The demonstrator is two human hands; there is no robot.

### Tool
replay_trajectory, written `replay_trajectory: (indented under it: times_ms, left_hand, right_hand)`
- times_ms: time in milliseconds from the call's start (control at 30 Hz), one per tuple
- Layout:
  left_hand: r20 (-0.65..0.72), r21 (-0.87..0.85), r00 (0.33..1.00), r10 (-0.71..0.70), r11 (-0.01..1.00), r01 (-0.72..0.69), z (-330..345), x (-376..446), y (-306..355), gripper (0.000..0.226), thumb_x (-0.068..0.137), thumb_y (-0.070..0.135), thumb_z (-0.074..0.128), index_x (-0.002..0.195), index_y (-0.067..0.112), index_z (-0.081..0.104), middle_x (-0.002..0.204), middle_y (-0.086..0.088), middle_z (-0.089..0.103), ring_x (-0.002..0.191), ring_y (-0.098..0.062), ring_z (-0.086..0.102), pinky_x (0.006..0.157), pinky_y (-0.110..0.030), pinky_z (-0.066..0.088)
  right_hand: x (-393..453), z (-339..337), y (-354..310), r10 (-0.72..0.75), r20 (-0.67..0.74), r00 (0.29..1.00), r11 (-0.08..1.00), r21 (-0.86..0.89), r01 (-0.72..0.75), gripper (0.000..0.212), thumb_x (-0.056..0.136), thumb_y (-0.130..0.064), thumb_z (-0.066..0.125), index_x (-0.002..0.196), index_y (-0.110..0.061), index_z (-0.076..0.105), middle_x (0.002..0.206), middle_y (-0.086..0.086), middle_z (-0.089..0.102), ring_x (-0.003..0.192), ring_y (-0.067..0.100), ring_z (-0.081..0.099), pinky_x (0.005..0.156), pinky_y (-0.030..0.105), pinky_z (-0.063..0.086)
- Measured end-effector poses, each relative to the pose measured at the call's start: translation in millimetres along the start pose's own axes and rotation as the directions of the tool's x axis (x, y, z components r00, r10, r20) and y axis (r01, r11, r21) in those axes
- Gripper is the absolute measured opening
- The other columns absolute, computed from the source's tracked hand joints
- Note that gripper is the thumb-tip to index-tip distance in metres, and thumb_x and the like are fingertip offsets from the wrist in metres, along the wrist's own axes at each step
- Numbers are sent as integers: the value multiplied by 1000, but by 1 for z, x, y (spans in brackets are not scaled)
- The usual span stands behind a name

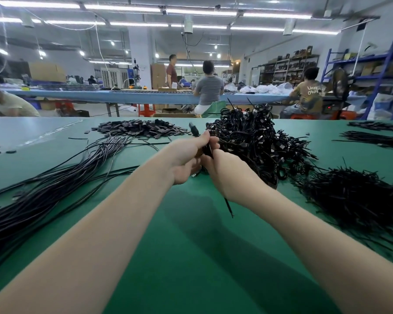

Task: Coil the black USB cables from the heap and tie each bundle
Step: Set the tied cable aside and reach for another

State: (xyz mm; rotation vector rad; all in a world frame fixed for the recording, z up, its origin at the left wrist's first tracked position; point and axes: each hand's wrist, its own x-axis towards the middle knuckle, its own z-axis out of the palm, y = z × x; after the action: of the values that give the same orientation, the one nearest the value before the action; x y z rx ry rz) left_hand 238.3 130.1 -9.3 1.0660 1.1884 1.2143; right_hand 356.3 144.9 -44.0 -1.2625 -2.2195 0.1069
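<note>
Left hand (186, 158) and right hand (222, 171) both grasp one small coiled bundle of black USB cable (207, 150) (a thin black tie (228, 206) dangles below) above the green table mat (191, 234).

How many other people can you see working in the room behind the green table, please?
4, maybe more hidden at the back: one standing in a red shirt, one seated in grey, one seated at right in a printed shirt, one bent over at far left.
</note>
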Motion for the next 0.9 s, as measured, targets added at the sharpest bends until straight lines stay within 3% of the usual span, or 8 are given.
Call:
replay_trajectory:
  times_ms: [67,133,267,333,400,533,700,900]
  left_hand:
    - [-59,108,996,70,992,-63,5,5,-11,38,97,39,53,70,19,71,76,8,70,76,-13,53,81,-29,40]
    - [-155,443,939,308,871,-212,9,11,-29,36,96,40,54,71,16,66,70,5,67,73,-18,58,70,-27,42]
    - [-6,889,652,758,302,-343,1,15,-62,30,94,18,56,124,14,52,124,-5,54,111,-23,53,88,-31,43]
    - [298,937,664,686,-77,-340,-9,21,-72,57,93,11,52,146,21,33,148,-1,37,137,-22,35,104,-37,36]
    - [400,916,700,591,-263,-302,-16,20,-76,54,97,24,49,147,29,29,151,9,35,145,-14,23,110,-32,21]
    - [507,860,648,568,-380,-340,-20,10,-76,49,92,38,59,138,26,47,127,9,60,130,-10,48,107,-34,28]
    - [601,799,584,546,-436,-415,3,0,-76,24,87,29,67,99,9,63,84,-4,67,78,-25,67,68,-34,49]
    - [549,821,721,423,-435,-370,24,-2,-84,15,98,19,35,110,16,45,107,-4,58,95,-28,59,69,-34,32]
  right_hand:
    - [-2,10,10,49,-51,997,993,-103,-54,33,103,-39,26,117,-16,45,102,10,59,93,36,58,67,37,36]
    - [-3,15,21,149,0,989,989,-19,-149,32,103,-40,25,99,-16,45,96,10,58,93,36,57,68,37,36]
    - [-1,8,39,217,159,963,970,72,-230,37,103,-41,28,71,-21,34,75,0,47,76,27,51,65,32,35]
    - [0,1,44,140,261,955,989,5,-146,37,103,-37,31,69,-23,32,76,1,46,76,24,48,67,31,32]
    - [0,-6,45,82,394,915,997,-43,-71,37,104,-34,31,69,-22,33,77,-1,45,73,19,46,67,29,28]
    - [-5,-20,44,8,528,849,996,-81,41,30,105,-34,28,90,-14,46,86,-6,49,78,13,48,70,26,30]
    - [-14,-36,47,-53,585,810,972,-155,175,33,105,-33,25,85,-15,43,79,2,52,71,20,47,68,32,36]
    - [-29,-44,54,-13,660,751,989,-104,109,36,103,-40,28,103,-14,53,97,4,59,82,16,55,73,24,42]
